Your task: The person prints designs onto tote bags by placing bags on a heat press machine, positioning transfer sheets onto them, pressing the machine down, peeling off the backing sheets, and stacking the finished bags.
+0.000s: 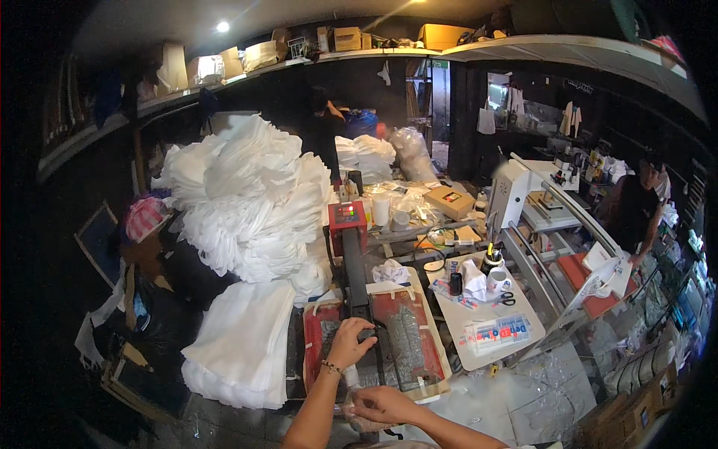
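Note:
In front of me stands a heat press with a red control box [348, 215] and a long dark arm [354, 273]. Its bed has worn red and grey, taped surfaces [419, 337] either side of the arm. My left hand [348, 346], with a bracelet at the wrist, is over the arm's near end, its fingers curved and apart from the thumb. Nearer to me, my right hand [383, 405] has its fingers bent beside a pale, wrapped handle [351, 376]; what they hold is hidden. A flat stack of white fabric pieces [243, 340] lies left of the press.
A tall heap of white fabric [250, 194] rises behind the stack. To the right, a pale board [479, 307] carries scissors [508, 298], a mug [497, 281] and a printed sheet [497, 333]. Beyond stand a metal-framed machine [512, 191], a cardboard box [450, 200] and a person [636, 202].

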Demonstrator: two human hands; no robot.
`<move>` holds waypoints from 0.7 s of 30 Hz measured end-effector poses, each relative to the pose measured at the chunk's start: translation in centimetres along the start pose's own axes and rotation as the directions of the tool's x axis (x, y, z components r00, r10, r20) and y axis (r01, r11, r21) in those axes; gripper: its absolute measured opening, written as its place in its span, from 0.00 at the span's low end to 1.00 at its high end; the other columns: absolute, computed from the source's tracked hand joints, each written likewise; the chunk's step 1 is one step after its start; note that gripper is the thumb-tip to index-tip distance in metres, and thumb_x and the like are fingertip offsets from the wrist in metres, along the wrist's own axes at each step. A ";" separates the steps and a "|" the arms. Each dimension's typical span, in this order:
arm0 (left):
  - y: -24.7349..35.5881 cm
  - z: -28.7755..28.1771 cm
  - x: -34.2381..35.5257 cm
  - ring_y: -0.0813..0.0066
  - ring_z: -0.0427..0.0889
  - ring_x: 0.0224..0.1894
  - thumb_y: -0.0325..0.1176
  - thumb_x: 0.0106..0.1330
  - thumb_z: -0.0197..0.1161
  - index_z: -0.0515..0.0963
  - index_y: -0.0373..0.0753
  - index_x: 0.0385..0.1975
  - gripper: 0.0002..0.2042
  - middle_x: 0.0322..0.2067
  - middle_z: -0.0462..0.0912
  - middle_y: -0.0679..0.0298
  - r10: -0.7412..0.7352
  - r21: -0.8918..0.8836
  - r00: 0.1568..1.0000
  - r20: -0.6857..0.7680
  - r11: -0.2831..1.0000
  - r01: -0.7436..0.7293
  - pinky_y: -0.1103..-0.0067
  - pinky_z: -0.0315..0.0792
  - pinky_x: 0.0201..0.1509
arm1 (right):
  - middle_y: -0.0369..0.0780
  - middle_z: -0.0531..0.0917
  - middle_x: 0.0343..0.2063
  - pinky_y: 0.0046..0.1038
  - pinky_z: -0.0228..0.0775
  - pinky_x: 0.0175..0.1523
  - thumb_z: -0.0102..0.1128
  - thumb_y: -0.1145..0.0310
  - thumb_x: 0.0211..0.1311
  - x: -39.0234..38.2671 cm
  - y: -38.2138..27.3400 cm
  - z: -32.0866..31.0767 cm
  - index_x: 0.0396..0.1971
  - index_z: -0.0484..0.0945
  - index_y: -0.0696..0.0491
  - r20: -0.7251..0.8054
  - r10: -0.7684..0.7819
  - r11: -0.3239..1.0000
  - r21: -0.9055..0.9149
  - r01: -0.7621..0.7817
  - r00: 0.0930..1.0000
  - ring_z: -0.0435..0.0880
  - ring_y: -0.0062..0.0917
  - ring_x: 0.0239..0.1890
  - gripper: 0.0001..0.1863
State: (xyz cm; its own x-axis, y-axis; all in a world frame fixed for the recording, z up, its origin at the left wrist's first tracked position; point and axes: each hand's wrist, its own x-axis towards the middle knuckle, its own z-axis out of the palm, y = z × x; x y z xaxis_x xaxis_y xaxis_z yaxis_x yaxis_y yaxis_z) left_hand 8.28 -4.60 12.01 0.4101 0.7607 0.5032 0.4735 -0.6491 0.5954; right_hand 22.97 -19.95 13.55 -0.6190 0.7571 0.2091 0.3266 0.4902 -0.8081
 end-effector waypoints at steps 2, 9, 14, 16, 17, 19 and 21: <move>-0.1 0.0 0.0 0.56 0.77 0.53 0.33 0.55 0.72 0.82 0.36 0.42 0.15 0.45 0.82 0.58 0.002 -0.006 1.000 -0.002 1.000 -0.002 0.66 0.70 0.60 | 0.48 0.80 0.27 0.45 0.70 0.38 0.57 0.53 0.69 0.0 0.3 0.2 0.30 0.75 0.55 -0.003 -0.010 1.000 -0.018 0.010 1.000 0.81 0.48 0.33 0.19; 0.3 -0.1 0.1 0.56 0.77 0.53 0.32 0.55 0.73 0.82 0.36 0.41 0.15 0.45 0.82 0.58 -0.007 -0.011 1.000 -0.005 1.000 0.007 0.66 0.70 0.60 | 0.49 0.80 0.27 0.46 0.70 0.39 0.57 0.52 0.70 -0.1 -0.2 -0.3 0.31 0.75 0.56 0.009 0.004 1.000 -0.024 -0.004 1.000 0.81 0.48 0.34 0.20; 0.2 -0.1 0.1 0.55 0.77 0.52 0.32 0.55 0.72 0.82 0.36 0.41 0.14 0.45 0.82 0.58 0.000 -0.012 1.000 -0.009 1.000 0.000 0.66 0.70 0.59 | 0.49 0.81 0.27 0.46 0.70 0.37 0.57 0.52 0.69 0.1 0.4 0.0 0.31 0.76 0.57 0.021 0.011 1.000 -0.006 -0.011 1.000 0.81 0.50 0.32 0.20; 0.2 0.0 0.0 0.55 0.77 0.52 0.32 0.55 0.72 0.82 0.37 0.40 0.14 0.45 0.82 0.58 -0.005 -0.015 1.000 -0.008 1.000 0.005 0.66 0.70 0.59 | 0.50 0.81 0.27 0.46 0.70 0.37 0.57 0.52 0.69 0.1 -0.1 -0.2 0.30 0.76 0.57 0.010 0.001 1.000 -0.007 -0.001 1.000 0.81 0.50 0.32 0.20; 0.1 0.0 0.0 0.55 0.77 0.52 0.32 0.55 0.72 0.82 0.37 0.41 0.14 0.45 0.82 0.58 -0.006 -0.018 1.000 -0.006 1.000 0.006 0.66 0.70 0.59 | 0.50 0.81 0.27 0.46 0.70 0.36 0.57 0.52 0.69 0.1 -0.3 -0.3 0.30 0.76 0.57 0.001 -0.010 1.000 -0.010 0.010 1.000 0.81 0.50 0.32 0.20; -0.1 0.0 0.0 0.55 0.77 0.52 0.32 0.55 0.72 0.82 0.37 0.41 0.14 0.45 0.82 0.58 -0.008 -0.022 1.000 -0.003 1.000 0.008 0.66 0.70 0.60 | 0.50 0.81 0.27 0.46 0.70 0.36 0.57 0.52 0.69 0.0 0.0 0.0 0.30 0.76 0.57 -0.011 -0.015 1.000 -0.012 0.015 1.000 0.81 0.50 0.31 0.20; -0.1 0.0 0.0 0.55 0.77 0.53 0.32 0.55 0.72 0.82 0.37 0.41 0.15 0.45 0.82 0.58 -0.011 -0.011 1.000 0.002 1.000 0.011 0.66 0.70 0.60 | 0.50 0.81 0.26 0.46 0.70 0.36 0.58 0.52 0.69 0.0 0.2 0.1 0.29 0.76 0.56 -0.024 -0.020 1.000 -0.016 0.020 1.000 0.81 0.50 0.31 0.20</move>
State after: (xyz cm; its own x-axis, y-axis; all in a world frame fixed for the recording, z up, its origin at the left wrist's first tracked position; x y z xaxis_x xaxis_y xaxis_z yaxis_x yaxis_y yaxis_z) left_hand 8.28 -4.52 11.98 0.4066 0.7678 0.4951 0.4694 -0.6405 0.6078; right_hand 22.96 -19.86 13.30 -0.6084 0.7570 0.2385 0.3254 0.5120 -0.7950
